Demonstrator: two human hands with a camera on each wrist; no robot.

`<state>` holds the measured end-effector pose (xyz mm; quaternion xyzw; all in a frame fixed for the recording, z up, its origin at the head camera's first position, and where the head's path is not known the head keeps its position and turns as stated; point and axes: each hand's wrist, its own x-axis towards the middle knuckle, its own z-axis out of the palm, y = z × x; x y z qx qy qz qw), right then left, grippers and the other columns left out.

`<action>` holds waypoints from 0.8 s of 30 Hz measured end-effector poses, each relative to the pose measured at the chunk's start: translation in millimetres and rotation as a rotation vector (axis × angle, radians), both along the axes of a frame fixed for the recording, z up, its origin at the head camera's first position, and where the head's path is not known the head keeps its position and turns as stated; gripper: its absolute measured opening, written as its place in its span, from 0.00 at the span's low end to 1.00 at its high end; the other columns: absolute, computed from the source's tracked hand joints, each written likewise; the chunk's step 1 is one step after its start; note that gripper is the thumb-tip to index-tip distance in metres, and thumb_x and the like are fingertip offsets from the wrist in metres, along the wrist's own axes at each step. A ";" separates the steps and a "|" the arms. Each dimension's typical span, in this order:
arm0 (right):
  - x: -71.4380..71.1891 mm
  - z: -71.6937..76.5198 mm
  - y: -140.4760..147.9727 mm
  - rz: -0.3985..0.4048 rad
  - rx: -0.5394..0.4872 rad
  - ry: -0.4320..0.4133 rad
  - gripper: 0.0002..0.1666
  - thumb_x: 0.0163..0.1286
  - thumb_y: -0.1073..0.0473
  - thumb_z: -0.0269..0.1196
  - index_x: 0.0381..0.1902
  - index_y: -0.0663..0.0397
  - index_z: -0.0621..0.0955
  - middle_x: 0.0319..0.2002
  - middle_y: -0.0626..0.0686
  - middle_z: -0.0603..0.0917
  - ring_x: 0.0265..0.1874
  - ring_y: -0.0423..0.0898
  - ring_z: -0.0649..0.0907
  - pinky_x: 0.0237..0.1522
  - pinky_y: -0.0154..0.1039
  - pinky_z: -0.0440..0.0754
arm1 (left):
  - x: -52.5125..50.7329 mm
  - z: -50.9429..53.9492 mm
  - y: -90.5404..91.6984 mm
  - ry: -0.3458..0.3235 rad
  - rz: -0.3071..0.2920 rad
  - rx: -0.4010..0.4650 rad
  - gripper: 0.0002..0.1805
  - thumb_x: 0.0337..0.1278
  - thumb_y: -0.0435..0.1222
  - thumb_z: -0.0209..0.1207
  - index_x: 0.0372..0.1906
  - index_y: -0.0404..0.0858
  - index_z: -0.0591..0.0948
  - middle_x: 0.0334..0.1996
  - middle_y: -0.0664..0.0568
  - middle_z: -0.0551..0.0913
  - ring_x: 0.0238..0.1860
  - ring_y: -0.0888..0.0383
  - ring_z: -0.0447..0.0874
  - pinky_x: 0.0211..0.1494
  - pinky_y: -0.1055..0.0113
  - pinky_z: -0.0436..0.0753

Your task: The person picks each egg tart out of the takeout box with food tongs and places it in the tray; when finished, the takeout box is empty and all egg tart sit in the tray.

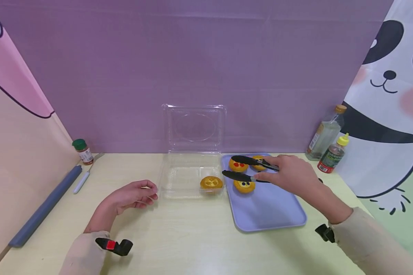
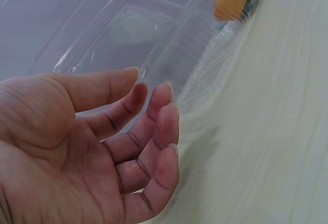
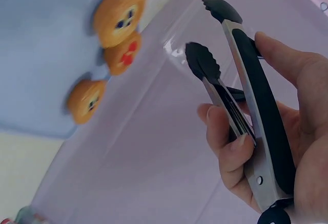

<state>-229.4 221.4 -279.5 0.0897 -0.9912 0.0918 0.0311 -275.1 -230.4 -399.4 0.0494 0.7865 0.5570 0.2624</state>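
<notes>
My right hand (image 1: pixel 290 173) grips a pair of black-tipped tongs (image 3: pixel 256 106), their tips spread apart with nothing between them. In the head view the tongs hang over a lilac tray (image 1: pixel 268 214). On that tray lie a tart with red topping (image 1: pixel 238 165) and two tarts with dark dots, one nearer (image 1: pixel 244 186) and one farther back (image 1: pixel 259 163). A clear plastic box (image 1: pixel 182 175) stands with its lid (image 1: pixel 195 128) raised, holding one tart (image 1: pixel 211 182) at its right side. Loosely curled and holding nothing, my left hand (image 1: pixel 134 194) is beside the box's left edge.
At the back right stand a glass bottle (image 1: pixel 325 135) and a yellow-capped bottle (image 1: pixel 333 154). A green-capped jar (image 1: pixel 83 152), a white-handled fork (image 1: pixel 82 181) and a long blue-grey bar (image 1: pixel 48 208) lie along the left. A purple backdrop (image 1: pixel 192 57) rises behind the table.
</notes>
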 end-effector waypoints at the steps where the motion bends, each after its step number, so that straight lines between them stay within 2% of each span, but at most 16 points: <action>1: -2.6 1.3 -6.3 0.011 0.000 -0.012 0.45 0.58 0.25 0.65 0.67 0.42 0.77 0.35 0.50 0.86 0.25 0.45 0.76 0.21 0.38 0.68 | 0.4 -0.1 -0.3 -0.002 0.001 0.000 0.17 0.72 0.42 0.56 0.53 0.34 0.74 0.43 0.48 0.84 0.41 0.56 0.83 0.45 0.63 0.80; 6: -16.9 -1.4 -39.3 0.055 -0.002 -0.044 0.42 0.59 0.26 0.64 0.66 0.38 0.78 0.22 0.45 0.81 0.19 0.44 0.73 0.20 0.38 0.67 | 1.7 0.3 -0.1 0.000 0.002 0.000 0.17 0.72 0.43 0.56 0.53 0.33 0.73 0.43 0.48 0.83 0.41 0.56 0.83 0.45 0.63 0.80; 8: -21.3 -5.4 -50.8 0.071 -0.001 -0.048 0.41 0.60 0.26 0.64 0.66 0.37 0.78 0.17 0.44 0.77 0.19 0.43 0.72 0.21 0.37 0.66 | 1.7 0.7 0.7 0.001 0.002 0.002 0.17 0.72 0.43 0.56 0.53 0.33 0.73 0.43 0.48 0.83 0.41 0.55 0.83 0.45 0.63 0.80; 9: -23.4 -7.8 -55.8 0.079 -0.003 -0.054 0.38 0.60 0.27 0.64 0.64 0.37 0.80 0.14 0.43 0.71 0.17 0.42 0.70 0.21 0.37 0.65 | 1.6 0.8 1.1 0.000 0.003 0.004 0.17 0.72 0.42 0.56 0.53 0.33 0.73 0.43 0.48 0.83 0.41 0.55 0.82 0.45 0.63 0.80; 12: -27.9 -12.9 -68.5 0.112 0.004 -0.050 0.28 0.60 0.28 0.65 0.43 0.43 0.85 0.13 0.41 0.63 0.16 0.41 0.64 0.22 0.36 0.59 | 0.5 2.3 1.1 -0.003 0.003 0.006 0.17 0.72 0.42 0.56 0.53 0.33 0.73 0.43 0.48 0.83 0.41 0.55 0.82 0.45 0.63 0.80; 14: -29.4 -16.2 -73.6 0.116 0.017 -0.048 0.27 0.60 0.29 0.65 0.28 0.45 0.77 0.13 0.40 0.60 0.16 0.40 0.63 0.23 0.37 0.57 | 0.5 2.5 1.8 -0.005 0.003 0.006 0.17 0.72 0.42 0.56 0.53 0.33 0.73 0.43 0.48 0.83 0.41 0.55 0.82 0.45 0.63 0.80; 16: -31.1 -17.7 -77.5 0.105 0.026 -0.054 0.30 0.59 0.28 0.66 0.22 0.45 0.70 0.14 0.41 0.61 0.17 0.41 0.63 0.23 0.38 0.56 | 0.4 2.6 1.8 -0.002 0.002 0.007 0.17 0.72 0.41 0.56 0.53 0.32 0.73 0.43 0.47 0.83 0.41 0.55 0.82 0.45 0.63 0.80; 18: -32.9 -18.4 -80.1 0.081 0.032 -0.076 0.29 0.58 0.27 0.65 0.23 0.42 0.71 0.16 0.41 0.64 0.18 0.42 0.67 0.23 0.38 0.59 | 0.1 2.5 1.4 0.000 0.002 0.010 0.16 0.72 0.41 0.56 0.53 0.32 0.73 0.42 0.47 0.83 0.41 0.55 0.82 0.44 0.63 0.80; 20: -34.7 -19.1 -80.9 0.055 0.028 -0.118 0.26 0.57 0.26 0.65 0.27 0.40 0.76 0.19 0.42 0.70 0.21 0.42 0.72 0.23 0.38 0.63 | -0.2 2.1 1.2 0.000 0.001 0.013 0.15 0.72 0.41 0.56 0.52 0.33 0.73 0.42 0.48 0.83 0.41 0.55 0.82 0.44 0.64 0.81; 24: -39.1 -21.9 -79.9 0.025 0.020 -0.188 0.28 0.56 0.24 0.65 0.37 0.38 0.81 0.29 0.45 0.80 0.28 0.44 0.78 0.25 0.38 0.70 | 0.4 0.1 0.6 -0.002 -0.009 0.019 0.15 0.72 0.41 0.56 0.52 0.34 0.73 0.42 0.49 0.83 0.41 0.56 0.82 0.44 0.63 0.81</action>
